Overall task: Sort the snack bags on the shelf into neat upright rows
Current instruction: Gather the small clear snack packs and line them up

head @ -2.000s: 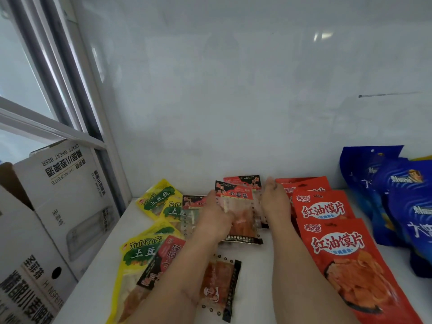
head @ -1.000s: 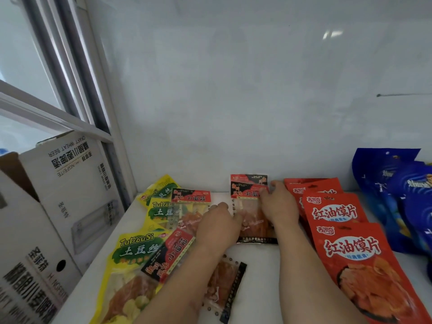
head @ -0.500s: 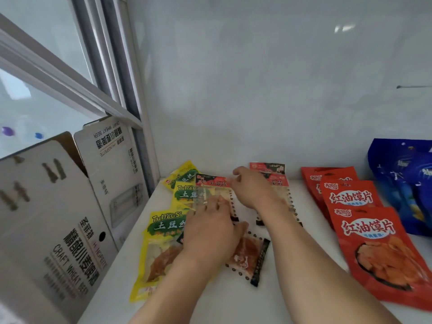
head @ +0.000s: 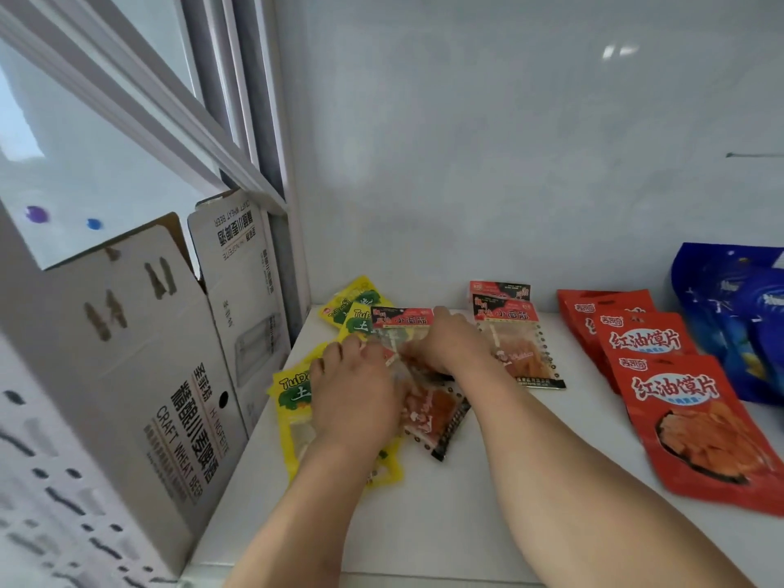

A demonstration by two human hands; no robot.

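The white shelf (head: 424, 524) holds many snack bags, and they all lie flat. By the left edge of the shelf are the yellow bags (head: 292, 401) with green labels. One lies near the front and two more sit near the back left corner. On top of them are small clear bags with red and black tops and orange food inside.

The left hand (head: 356, 401) lies palm down on the yellow bag and one small bag (head: 437, 418). Its fingers are bent over the bags, but I cannot tell if this grip holds anything. The right hand (head: 449, 345) reaches across to the back small bag (head: 399, 326). Its fingers touch that bag, but I cannot tell if they pinch it.

Just right of the right hand, two more small bags (head: 515, 345) lie in a neat row toward the back wall. Further right, the big red bags (head: 687, 418) lie in a row, each one partly on the next. The blue bags (head: 738, 316) are at the right edge.

A white cardboard box (head: 140, 375) is beside the shelf's left edge.
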